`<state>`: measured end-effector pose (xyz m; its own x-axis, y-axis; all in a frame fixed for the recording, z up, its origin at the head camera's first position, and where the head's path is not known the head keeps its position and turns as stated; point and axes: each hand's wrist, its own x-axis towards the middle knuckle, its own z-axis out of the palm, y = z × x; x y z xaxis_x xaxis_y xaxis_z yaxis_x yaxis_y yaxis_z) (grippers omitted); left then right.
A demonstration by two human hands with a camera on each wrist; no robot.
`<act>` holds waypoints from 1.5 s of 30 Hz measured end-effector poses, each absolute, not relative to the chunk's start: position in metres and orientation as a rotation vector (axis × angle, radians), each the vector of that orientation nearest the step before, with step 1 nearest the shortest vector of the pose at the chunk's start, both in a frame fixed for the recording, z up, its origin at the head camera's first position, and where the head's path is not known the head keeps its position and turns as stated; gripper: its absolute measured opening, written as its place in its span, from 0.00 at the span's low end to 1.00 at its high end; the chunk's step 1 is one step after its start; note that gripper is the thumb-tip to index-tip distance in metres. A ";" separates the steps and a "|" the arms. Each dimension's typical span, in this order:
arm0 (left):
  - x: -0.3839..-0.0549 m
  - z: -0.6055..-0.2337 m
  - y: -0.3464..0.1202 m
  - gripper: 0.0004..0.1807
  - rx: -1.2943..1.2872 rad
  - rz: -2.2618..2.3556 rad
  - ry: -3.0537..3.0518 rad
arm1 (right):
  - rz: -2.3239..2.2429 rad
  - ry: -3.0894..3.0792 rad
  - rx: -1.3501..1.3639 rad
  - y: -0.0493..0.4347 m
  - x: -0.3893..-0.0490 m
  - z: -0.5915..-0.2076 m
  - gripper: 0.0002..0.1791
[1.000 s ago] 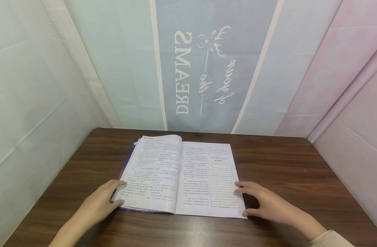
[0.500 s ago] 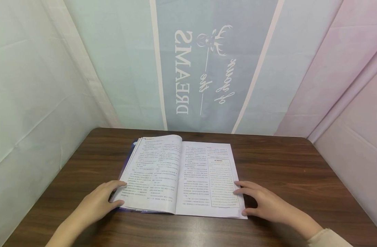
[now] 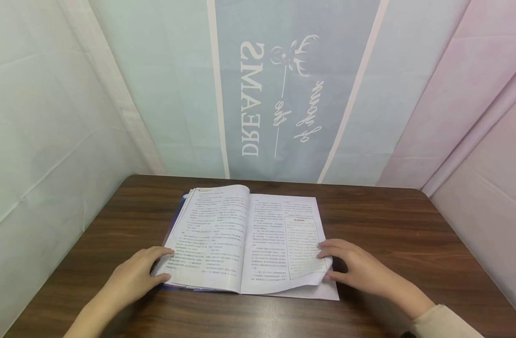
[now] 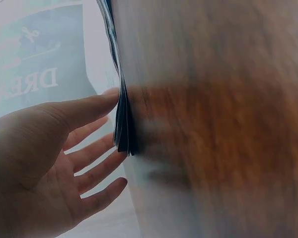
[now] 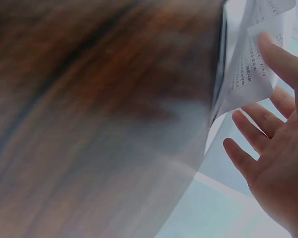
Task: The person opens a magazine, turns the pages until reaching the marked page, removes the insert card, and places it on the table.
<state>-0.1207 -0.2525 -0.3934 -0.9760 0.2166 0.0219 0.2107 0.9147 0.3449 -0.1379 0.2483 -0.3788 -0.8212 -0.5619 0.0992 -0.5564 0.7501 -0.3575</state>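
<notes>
An open magazine (image 3: 207, 234) with printed pages lies on the brown table, its purple cover showing along the left edge. My left hand (image 3: 133, 270) rests on the left pages near their lower outer edge, index finger and thumb spread apart. The left wrist view shows those fingertips (image 4: 120, 184) around the layered page edges. On the right side, my right hand (image 3: 359, 265) pinches the outer edge of the top page (image 3: 304, 277), whose lower corner is curled up off the page beneath. In the right wrist view the thumb (image 5: 275, 52) presses on this page's printed face; some fingertips are behind it.
Dark wood-grain table (image 3: 410, 234) extends around the magazine on both sides and in front. A pale blue-green curtain (image 3: 181, 94) with mirrored lettering hangs right behind the far edge. White cloth walls (image 3: 42, 117) stand at left and right.
My right hand has moved slightly up and left, lifting the lower right corner of the top page. The left hand has stayed nearly still on the left pages.
</notes>
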 end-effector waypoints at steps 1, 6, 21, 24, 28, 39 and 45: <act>-0.121 -0.393 -0.251 0.30 0.336 0.541 3.067 | -0.589 2.936 -0.942 0.247 -0.139 -0.377 0.19; -0.122 -0.389 -0.240 0.25 0.316 0.560 3.107 | -0.604 2.991 -1.005 0.242 -0.143 -0.367 0.18; -0.131 -0.361 -0.172 0.18 0.546 0.758 3.188 | -0.834 3.072 -1.075 0.216 -0.157 -0.340 0.21; -0.133 -0.353 -0.161 0.18 0.592 0.778 3.205 | -0.890 3.067 -1.070 0.208 -0.158 -0.334 0.20; -0.134 -0.344 -0.147 0.19 0.657 0.845 3.183 | -0.945 3.079 -1.075 0.196 -0.159 -0.327 0.20; -0.128 -0.335 -0.103 0.29 1.012 1.019 3.075 | -1.071 3.108 -1.225 0.166 -0.160 -0.314 0.20; -0.127 -0.333 -0.090 0.29 1.121 1.100 3.004 | -1.096 3.111 -1.286 0.157 -0.158 -0.309 0.20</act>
